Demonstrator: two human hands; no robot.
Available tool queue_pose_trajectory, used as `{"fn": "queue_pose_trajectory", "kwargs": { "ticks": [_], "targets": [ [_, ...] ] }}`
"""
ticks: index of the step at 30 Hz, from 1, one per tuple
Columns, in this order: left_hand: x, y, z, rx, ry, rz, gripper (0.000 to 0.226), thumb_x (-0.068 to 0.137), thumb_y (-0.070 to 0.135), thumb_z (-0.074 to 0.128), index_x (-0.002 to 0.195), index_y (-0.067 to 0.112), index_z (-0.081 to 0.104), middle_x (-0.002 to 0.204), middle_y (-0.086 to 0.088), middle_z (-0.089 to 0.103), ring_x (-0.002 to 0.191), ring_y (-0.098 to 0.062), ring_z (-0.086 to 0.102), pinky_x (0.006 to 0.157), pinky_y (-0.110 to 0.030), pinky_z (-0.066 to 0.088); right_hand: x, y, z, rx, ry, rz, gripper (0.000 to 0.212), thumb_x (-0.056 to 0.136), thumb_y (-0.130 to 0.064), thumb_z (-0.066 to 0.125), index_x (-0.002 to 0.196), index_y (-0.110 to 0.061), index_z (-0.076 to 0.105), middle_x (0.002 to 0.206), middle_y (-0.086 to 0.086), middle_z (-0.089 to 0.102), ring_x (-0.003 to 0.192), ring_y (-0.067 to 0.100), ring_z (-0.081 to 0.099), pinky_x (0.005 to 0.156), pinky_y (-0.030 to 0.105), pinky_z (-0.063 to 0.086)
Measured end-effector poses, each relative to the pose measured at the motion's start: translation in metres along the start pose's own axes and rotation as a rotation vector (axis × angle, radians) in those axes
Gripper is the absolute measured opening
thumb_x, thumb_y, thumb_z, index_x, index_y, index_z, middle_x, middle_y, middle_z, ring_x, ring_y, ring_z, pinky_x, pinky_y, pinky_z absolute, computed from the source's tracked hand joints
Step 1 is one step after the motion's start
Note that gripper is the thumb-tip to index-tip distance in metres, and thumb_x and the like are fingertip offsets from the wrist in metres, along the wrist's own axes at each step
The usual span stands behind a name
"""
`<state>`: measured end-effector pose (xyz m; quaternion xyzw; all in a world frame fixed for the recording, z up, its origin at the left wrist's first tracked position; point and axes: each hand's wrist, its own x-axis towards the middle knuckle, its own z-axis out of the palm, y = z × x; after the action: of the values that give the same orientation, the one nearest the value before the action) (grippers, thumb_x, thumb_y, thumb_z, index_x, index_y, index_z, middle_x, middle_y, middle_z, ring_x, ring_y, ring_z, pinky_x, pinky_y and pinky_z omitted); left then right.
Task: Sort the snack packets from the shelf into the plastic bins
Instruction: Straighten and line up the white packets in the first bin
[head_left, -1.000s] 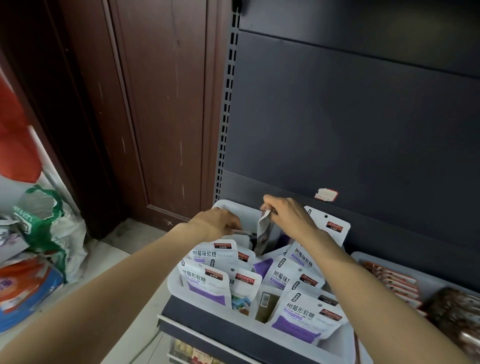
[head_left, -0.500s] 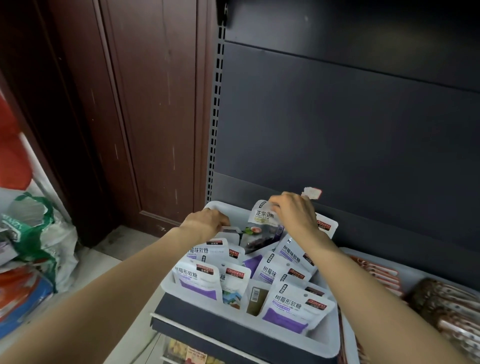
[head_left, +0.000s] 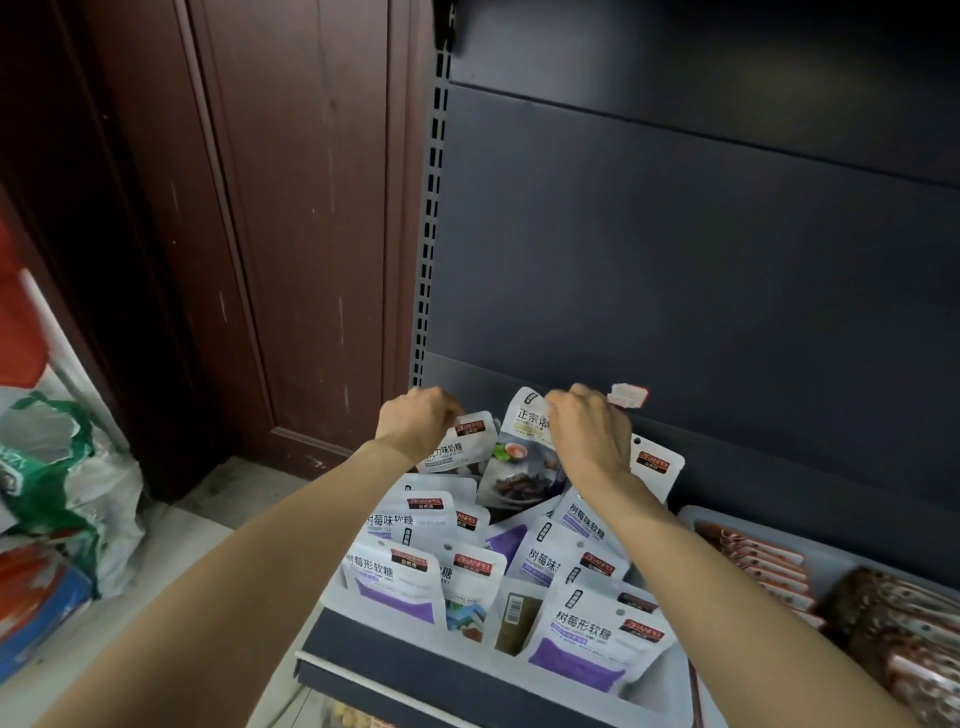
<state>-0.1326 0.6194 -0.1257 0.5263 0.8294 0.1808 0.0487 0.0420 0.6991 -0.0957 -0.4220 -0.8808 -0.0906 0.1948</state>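
As arms reach, right hand pinches packet

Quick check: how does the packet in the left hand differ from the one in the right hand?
The packet in the left hand is mostly white with a red-and-black label; the packet in the right hand has a dark food photo across its lower half. The left one looks smaller and sits lower; the right one stands taller. Both are white-topped pouches held at the back of the bin.

Brown wooden door, dark shelving back-panel.

packets in bin | 2nd bin right | door left
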Motion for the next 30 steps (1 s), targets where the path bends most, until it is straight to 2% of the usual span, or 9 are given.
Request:
{"fn": "queue_pose_trajectory", "kwargs": {
  "ticks": [4,6,8,11,18,22,25,27,30],
  "targets": [
    [0.015,-0.002,0.009,-0.199,-0.045,-0.026,0.022,0.093,0.013,0.056,0.102,0.023,0.073,0.099,0.001,0.071,0.095,-0.023,0.064,0.075,-0.029,0.048,0.006,-0.004,-0.004,-0.028,0.075,0.025,0.018,0.069,0.007,0.072,0.066,-0.008,0.063,0.067,0.008,0.060,0.063,0.028,0.060,0.044,0.018,0.009],
    [0.021,-0.006,0.015,-0.280,-0.102,0.029,0.019,0.090,0.008,0.060,0.104,0.013,0.072,0.100,-0.005,0.072,0.096,-0.023,0.066,0.080,-0.027,0.049,0.009,-0.007,-0.002,-0.045,0.042,-0.067,0.012,0.078,0.001,0.067,0.073,-0.010,0.065,0.072,0.007,0.058,0.069,0.026,0.060,0.045,0.023,0.019],
    [0.024,-0.011,0.016,-0.270,-0.134,0.044,0.024,0.088,0.009,0.064,0.111,0.009,0.068,0.107,-0.008,0.070,0.102,-0.024,0.064,0.088,-0.029,0.049,0.008,-0.011,0.007,0.020,-0.093,-0.162,0.013,0.091,-0.009,0.053,0.088,-0.013,0.065,0.083,0.003,0.054,0.083,0.026,0.060,0.056,0.029,0.033],
    [0.028,-0.029,0.014,-0.169,-0.169,0.000,0.043,0.086,0.007,0.065,0.128,0.010,0.056,0.121,-0.011,0.063,0.112,-0.028,0.059,0.096,-0.035,0.047,0.006,-0.020,0.016,0.218,-0.135,-0.129,0.016,0.094,-0.021,0.054,0.100,-0.019,0.068,0.093,0.001,0.063,0.089,0.022,0.061,0.065,0.031,0.045],
    [0.038,-0.031,0.004,-0.073,-0.100,0.062,0.025,0.088,0.002,0.052,0.104,0.011,0.068,0.102,-0.014,0.069,0.092,-0.034,0.064,0.076,-0.037,0.052,0.020,-0.045,0.025,0.442,-0.098,-0.052,0.016,0.091,-0.026,0.061,0.099,-0.017,0.072,0.092,0.003,0.067,0.083,0.021,0.062,0.062,0.021,0.032],
    [0.043,-0.038,0.004,-0.213,-0.087,0.118,0.022,0.089,0.005,0.058,0.105,0.013,0.070,0.103,-0.009,0.070,0.097,-0.028,0.064,0.078,-0.026,0.048,0.006,-0.049,0.044,0.450,-0.250,-0.026,0.023,0.094,-0.020,0.057,0.110,-0.009,0.069,0.108,0.006,0.066,0.094,0.020,0.062,0.065,0.020,0.037],
    [0.037,-0.046,0.004,-0.351,-0.060,0.185,0.026,0.091,0.009,0.059,0.117,0.010,0.064,0.116,-0.007,0.065,0.104,-0.021,0.061,0.082,-0.019,0.041,0.006,-0.049,0.051,0.388,-0.229,0.041,0.022,0.094,-0.021,0.058,0.110,-0.012,0.069,0.110,0.006,0.069,0.097,0.021,0.064,0.064,0.022,0.040],
    [0.028,-0.048,0.004,-0.380,0.019,0.288,0.030,0.091,0.009,0.059,0.120,0.012,0.061,0.120,-0.006,0.060,0.106,-0.020,0.058,0.086,-0.021,0.040,0.011,-0.054,0.051,0.322,-0.207,0.062,0.024,0.094,-0.025,0.058,0.115,-0.019,0.067,0.109,0.005,0.070,0.098,0.022,0.064,0.067,0.022,0.040],
    [0.016,-0.048,0.013,-0.251,0.107,0.432,0.026,0.085,0.008,0.065,0.111,0.011,0.061,0.109,-0.008,0.055,0.100,-0.024,0.055,0.083,-0.036,0.048,0.014,-0.072,0.054,0.262,-0.232,0.038,0.027,0.094,-0.027,0.055,0.119,-0.024,0.065,0.107,0.006,0.069,0.100,0.024,0.063,0.074,0.025,0.043]
  ]
}}
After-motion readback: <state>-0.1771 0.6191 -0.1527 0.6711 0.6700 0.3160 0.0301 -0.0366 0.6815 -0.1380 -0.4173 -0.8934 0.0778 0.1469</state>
